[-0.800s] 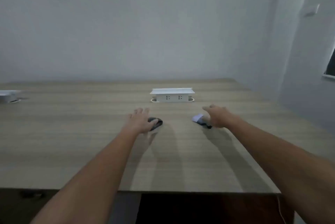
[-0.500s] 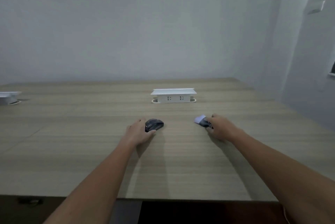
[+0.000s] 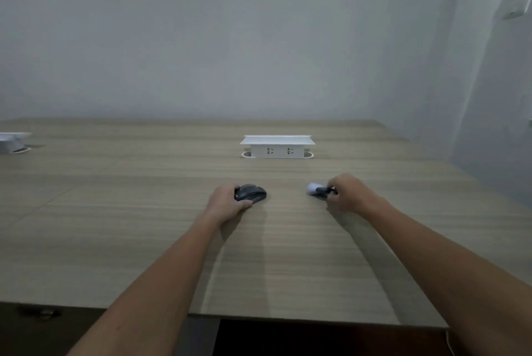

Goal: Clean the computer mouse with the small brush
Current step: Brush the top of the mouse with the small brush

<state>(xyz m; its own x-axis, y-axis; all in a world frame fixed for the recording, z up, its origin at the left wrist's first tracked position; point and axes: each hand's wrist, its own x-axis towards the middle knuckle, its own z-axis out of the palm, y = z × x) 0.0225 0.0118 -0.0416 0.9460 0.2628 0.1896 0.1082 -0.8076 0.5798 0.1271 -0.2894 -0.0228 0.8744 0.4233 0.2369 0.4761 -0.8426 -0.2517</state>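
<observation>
A dark computer mouse (image 3: 252, 193) lies on the wooden table (image 3: 144, 226), a little past the middle. My left hand (image 3: 226, 202) grips its near left side with thumb and fingers around it. To the right, the small brush (image 3: 318, 190) has a dark handle and a pale bristle head pointing left. My right hand (image 3: 349, 193) is closed on that handle, and the brush sits at or just above the tabletop. The two hands are about a hand's width apart.
A white pop-up power socket box (image 3: 277, 146) stands on the table behind the hands. A second white socket box (image 3: 11, 142) is at the far left edge. The table's near edge (image 3: 288, 319) runs below my forearms, with a grey wall behind.
Both hands drew back toward me and settled: the left hand closed around the mouse, the right hand closed on the brush handle. The mouse now shows more fully.
</observation>
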